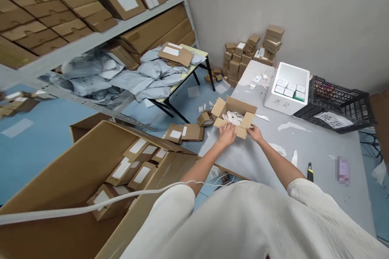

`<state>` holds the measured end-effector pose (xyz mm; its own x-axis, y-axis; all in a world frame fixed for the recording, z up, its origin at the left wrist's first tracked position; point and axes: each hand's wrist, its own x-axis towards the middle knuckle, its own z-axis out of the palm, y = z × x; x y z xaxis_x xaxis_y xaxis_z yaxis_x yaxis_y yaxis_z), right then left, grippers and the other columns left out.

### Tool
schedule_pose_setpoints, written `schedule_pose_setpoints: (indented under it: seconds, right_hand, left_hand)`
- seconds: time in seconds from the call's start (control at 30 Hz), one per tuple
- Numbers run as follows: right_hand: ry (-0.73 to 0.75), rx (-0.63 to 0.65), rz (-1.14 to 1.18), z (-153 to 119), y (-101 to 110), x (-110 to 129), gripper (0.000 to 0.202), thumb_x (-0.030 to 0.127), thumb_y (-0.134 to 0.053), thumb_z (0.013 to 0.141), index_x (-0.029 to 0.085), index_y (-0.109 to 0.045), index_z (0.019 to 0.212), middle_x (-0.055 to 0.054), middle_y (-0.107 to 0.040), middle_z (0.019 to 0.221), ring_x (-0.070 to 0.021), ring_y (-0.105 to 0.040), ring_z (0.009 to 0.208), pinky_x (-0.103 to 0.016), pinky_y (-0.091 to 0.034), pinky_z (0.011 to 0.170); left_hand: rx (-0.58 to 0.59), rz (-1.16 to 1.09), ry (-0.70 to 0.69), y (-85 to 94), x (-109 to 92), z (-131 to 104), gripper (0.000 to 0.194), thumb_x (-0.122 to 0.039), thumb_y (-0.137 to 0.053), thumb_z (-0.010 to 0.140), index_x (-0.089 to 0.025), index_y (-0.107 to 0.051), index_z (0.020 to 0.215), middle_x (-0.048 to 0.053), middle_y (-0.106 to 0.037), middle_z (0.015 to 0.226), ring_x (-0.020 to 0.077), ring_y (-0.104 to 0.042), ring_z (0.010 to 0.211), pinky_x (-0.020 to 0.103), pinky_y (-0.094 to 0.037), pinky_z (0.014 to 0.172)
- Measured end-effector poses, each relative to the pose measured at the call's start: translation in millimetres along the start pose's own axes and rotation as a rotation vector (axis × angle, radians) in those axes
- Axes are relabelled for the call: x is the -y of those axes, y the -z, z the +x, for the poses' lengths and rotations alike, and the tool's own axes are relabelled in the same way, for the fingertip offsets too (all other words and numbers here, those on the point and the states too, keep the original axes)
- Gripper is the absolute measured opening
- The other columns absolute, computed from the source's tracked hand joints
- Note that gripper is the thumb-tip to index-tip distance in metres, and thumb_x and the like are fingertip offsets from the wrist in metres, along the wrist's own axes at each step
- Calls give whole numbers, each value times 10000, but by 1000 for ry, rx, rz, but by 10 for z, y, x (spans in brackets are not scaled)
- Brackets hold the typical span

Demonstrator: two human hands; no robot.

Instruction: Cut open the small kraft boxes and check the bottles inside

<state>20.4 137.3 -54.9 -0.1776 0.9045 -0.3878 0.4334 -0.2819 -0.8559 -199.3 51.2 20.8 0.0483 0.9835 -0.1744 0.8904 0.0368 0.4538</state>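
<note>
A small open cardboard box [241, 132] sits at the left edge of the grey table, its flaps spread outward. Crumpled white paper scraps [234, 117] lie inside it. My left hand [227, 134] holds the near left side, fingers bent over the edge. At the near right corner, my right hand [254, 133] pinches the flap, its thumb partly hidden. Torn white paper strips [294, 126] are scattered on the table to the right of the box. Closer to me lies a box cutter [310, 172] with a black and yellow handle.
A white foam box [275, 103] holding small cartons and a black plastic crate [317, 109] stand at the table's far side. On my left is a large carton [57, 174] with labelled boxes inside. A white cord [133, 193] crosses in front. Shelves [106, 34] stand beyond.
</note>
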Motion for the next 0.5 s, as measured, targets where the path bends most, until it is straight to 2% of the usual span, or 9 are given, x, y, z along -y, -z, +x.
schedule_pose_setpoints:
  seconds: [0.13, 0.23, 0.33, 0.5]
  right_hand:
    - [48, 135, 107, 50, -573, 324, 478, 376, -711, 881, 217, -717, 1332, -94, -807, 1250, -241, -763, 1092, -417, -644, 959]
    - [92, 183, 117, 54, -856, 512, 412, 347, -698, 867, 244, -764, 1259, -84, -780, 1348, -253, -753, 1133, -438, -640, 982]
    - [89, 211, 79, 36, -978, 606, 416, 328, -682, 868, 259, -780, 1266, -80, -771, 1385, -259, -753, 1124, -438, -643, 969]
    - [62, 197, 39, 20, -1032, 647, 476, 285, -675, 850, 241, -767, 1315, -90, -769, 1381, -255, -758, 1077, -423, -650, 921]
  left_hand:
    - [-63, -55, 32, 119, 353, -216, 575, -259, -608, 974, -281, -571, 1547, 172, -524, 1664, 393, -403, 1592, 649, -253, 1318]
    - [-97, -62, 65, 209, 524, -375, 579, -259, -589, 987, -259, -546, 1565, 188, -489, 1689, 392, -368, 1618, 665, -226, 1329]
    - [-137, -60, 85, 297, 604, -511, 615, -240, -578, 982, -252, -516, 1594, 192, -443, 1727, 391, -321, 1645, 672, -211, 1337]
    - [-194, -55, 112, 376, 613, -650, 667, -223, -575, 983, -242, -473, 1642, 182, -389, 1767, 376, -276, 1677, 644, -203, 1353]
